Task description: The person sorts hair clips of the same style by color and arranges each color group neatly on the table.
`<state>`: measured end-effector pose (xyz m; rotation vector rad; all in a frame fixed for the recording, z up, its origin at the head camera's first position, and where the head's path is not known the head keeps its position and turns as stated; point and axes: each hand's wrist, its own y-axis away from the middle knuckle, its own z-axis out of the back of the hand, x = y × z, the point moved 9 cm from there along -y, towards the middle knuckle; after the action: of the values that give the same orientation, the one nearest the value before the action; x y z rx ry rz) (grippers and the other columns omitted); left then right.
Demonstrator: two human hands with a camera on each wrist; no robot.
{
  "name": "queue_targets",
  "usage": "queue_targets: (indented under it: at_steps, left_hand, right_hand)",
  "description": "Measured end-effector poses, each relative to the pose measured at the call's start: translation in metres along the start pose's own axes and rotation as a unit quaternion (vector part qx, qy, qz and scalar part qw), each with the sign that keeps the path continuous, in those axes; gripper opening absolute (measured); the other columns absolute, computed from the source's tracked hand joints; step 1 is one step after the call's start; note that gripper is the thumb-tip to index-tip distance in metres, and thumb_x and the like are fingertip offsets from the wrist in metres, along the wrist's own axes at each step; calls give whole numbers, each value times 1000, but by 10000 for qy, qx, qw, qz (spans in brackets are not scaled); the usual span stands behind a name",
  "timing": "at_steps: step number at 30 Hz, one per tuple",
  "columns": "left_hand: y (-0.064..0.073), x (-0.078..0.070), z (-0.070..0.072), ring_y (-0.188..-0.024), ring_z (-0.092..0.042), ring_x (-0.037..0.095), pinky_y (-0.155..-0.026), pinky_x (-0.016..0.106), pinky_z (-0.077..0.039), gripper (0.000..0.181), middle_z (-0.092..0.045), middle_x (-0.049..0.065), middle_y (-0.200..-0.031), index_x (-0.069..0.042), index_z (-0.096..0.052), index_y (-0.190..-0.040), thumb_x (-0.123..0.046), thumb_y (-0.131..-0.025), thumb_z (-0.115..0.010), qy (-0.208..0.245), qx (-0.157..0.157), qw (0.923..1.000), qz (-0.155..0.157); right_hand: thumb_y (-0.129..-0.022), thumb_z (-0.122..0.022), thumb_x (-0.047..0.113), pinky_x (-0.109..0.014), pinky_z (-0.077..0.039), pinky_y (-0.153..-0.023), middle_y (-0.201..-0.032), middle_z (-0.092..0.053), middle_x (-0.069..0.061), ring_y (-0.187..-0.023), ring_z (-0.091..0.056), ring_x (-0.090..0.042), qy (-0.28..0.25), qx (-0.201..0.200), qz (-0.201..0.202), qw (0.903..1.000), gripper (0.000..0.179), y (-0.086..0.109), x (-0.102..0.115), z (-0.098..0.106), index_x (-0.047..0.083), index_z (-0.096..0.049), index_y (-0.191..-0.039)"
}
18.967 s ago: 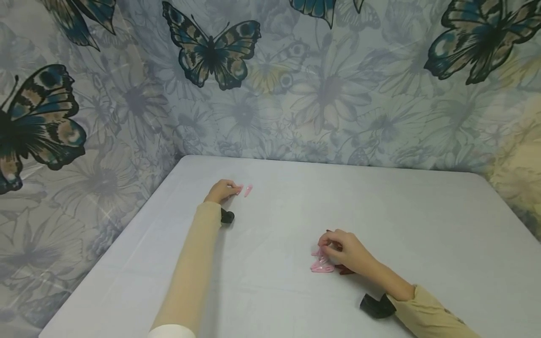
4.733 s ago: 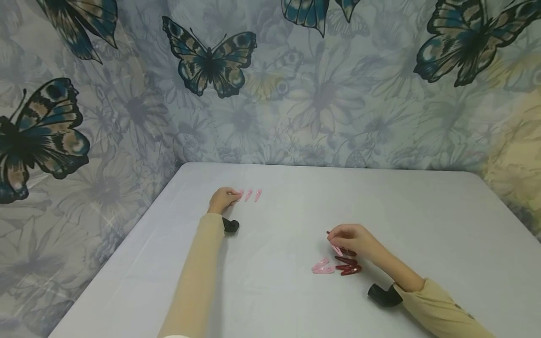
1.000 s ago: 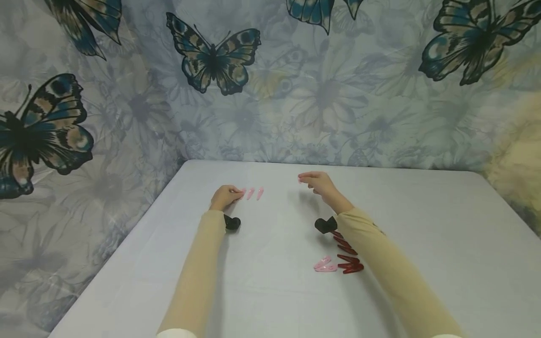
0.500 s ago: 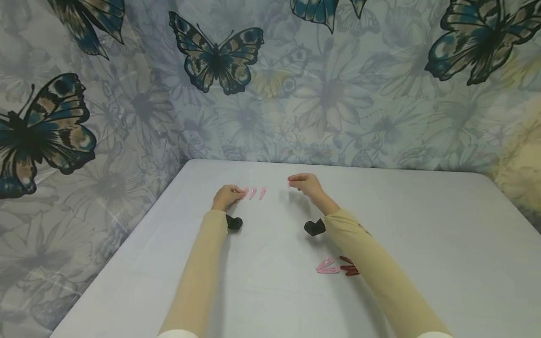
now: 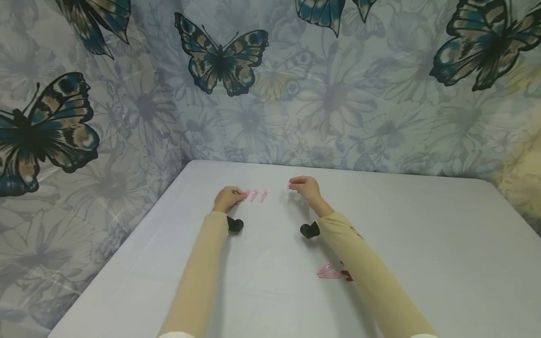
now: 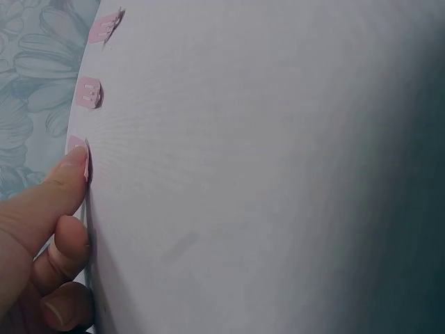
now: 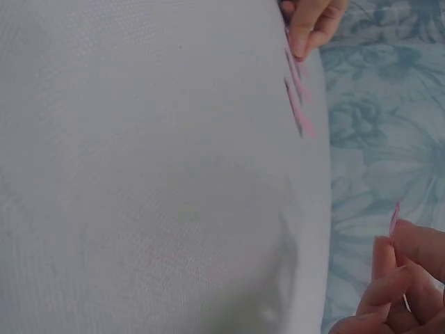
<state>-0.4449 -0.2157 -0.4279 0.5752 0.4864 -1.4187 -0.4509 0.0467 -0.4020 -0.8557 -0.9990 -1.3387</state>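
At the far left of the table, my left hand pinches the leftmost pink snap hair clip in a short row; in the left wrist view the thumb lies over it. Two more pink hair clips, a middle one and a right one, lie slanted beside it. To the right of the row, my right hand holds another pink hair clip between thumb and fingertips, above the tabletop. Nearer me lie loose pink hair clips and dark red hair clips, the red ones partly hidden by my right sleeve.
A white cloth covers the table. Its far edge meets a backdrop printed with butterflies and flowers. A black wrist piece sits at each cuff, one on the left and one on the right.
The row at the far left has grown from two pink clips to three. My right hand has carried a pink clip from the loose clips to the far side, then slightly left. My left hand stays put.
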Motion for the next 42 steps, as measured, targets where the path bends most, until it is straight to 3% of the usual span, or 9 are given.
queue_targets:
  at_steps: [8, 17, 25, 33, 38, 42]
  left_hand:
    - [2, -1, -1, -58, -48, 6, -63, 21, -36, 29, -57, -8, -64, -7, -73, -102, -34, -91, -69, -107, 66, 9999, 55]
    - [0, 0, -2, -58, -49, 6, -63, 20, -37, 29, -57, -8, -63, -7, -73, -103, -32, -90, -69, -49, 73, 9999, 123]
    - [0, -1, -1, -59, -49, 5, -63, 21, -37, 29, -57, -9, -62, -6, -73, -102, -33, -90, -70, -36, 71, 9999, 115]
    - [4, -2, -2, -57, -47, 4, -62, 20, -36, 29, -54, -10, -59, -6, -73, -102, -33, -91, -69, -60, 77, 9999, 83]
    - [4, -2, -1, -58, -47, 6, -63, 21, -37, 27, -55, -9, -59, -7, -74, -101, -32, -90, -70, 69, 41, 9999, 64]
    - [4, -3, -1, -58, -48, 6, -63, 21, -38, 28, -57, -8, -59, -11, -75, -95, -38, -88, -72, 119, 12, 9999, 2]
  right_hand:
    - [-90, -68, 14, -19, -41, -68, -117, -68, -19, -80, -55, -12, -64, 32, -140, 9999, 31, -1, -7, -12, -2, -68, -117]
    - [-91, -65, 12, -18, -40, -70, -123, -66, -19, -92, -57, -15, -24, 137, 14, 9999, 30, 6, -9, -20, -3, -67, -117]
    - [-87, -67, 6, -17, -38, -60, -114, -69, -19, -76, -52, -8, 6, 29, 199, 9998, 26, 6, -8, -23, -3, -68, -111]
    - [-83, -72, 3, -17, -41, -68, -106, -71, -21, -90, -66, -23, 280, 5, 415, 9987, 25, 4, -5, -31, -5, -69, -107]
    - [-82, -72, 2, -17, -42, -67, -102, -71, -21, -90, -66, -28, 400, -17, 553, 9977, 24, 2, -3, -37, -6, -70, -104]
    - [-82, -71, 0, -25, -49, -74, -100, -72, -20, -93, -66, -30, 825, -1, 747, 9938, 19, 3, 1, -45, -4, -71, -101]
